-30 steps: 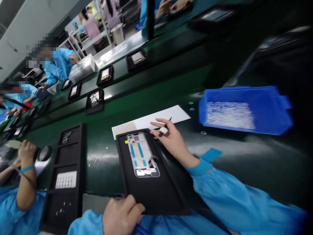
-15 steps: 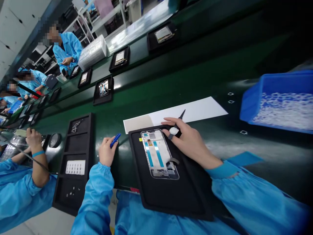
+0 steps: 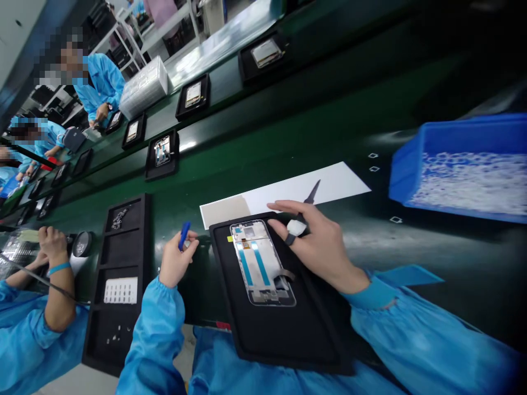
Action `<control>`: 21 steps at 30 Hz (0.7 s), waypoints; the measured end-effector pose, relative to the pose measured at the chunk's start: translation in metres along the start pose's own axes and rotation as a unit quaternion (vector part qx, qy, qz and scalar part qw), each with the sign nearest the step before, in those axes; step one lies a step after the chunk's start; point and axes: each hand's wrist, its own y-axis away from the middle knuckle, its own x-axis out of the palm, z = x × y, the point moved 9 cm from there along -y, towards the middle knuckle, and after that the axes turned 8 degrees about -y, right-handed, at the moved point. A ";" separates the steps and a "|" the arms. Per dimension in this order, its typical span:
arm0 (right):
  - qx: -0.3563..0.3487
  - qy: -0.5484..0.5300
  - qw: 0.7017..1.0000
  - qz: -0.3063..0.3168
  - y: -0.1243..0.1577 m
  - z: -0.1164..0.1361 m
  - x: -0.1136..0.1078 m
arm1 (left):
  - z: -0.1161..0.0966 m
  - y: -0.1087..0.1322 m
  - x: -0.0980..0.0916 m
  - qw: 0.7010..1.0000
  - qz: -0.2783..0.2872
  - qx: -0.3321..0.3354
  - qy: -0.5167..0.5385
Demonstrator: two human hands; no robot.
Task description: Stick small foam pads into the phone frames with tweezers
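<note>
A phone frame (image 3: 261,262) with two blue strips lies on a black tray (image 3: 288,329) in front of me. My right hand (image 3: 319,247) rests on the tray's far right edge beside the frame and holds black tweezers (image 3: 309,197), with a white cot on one finger. My left hand (image 3: 175,260) is left of the tray over the green belt and grips a small blue tool (image 3: 184,235), held upright.
A white sheet (image 3: 288,192) lies beyond the tray. A blue bin (image 3: 465,164) of small white parts stands at right. A black compartment tray (image 3: 117,280) with small parts lies at left, beside a co-worker's arm (image 3: 53,274). More trays with phones line the belt.
My left hand rose from the tray's near edge to the belt left of the tray, bringing up the blue tool. The view shifted right; my right hand barely moved.
</note>
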 end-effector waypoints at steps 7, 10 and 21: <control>0.021 -0.168 0.974 0.151 0.014 0.035 0.038 | -0.042 0.020 0.051 0.934 0.104 -0.104 0.327; 0.055 -0.233 0.954 0.183 0.017 0.031 0.047 | -0.057 0.024 0.067 0.920 0.143 -0.105 0.348; 0.089 -0.283 0.937 0.184 0.015 0.024 0.045 | -0.058 0.023 0.027 0.926 -0.121 0.022 0.357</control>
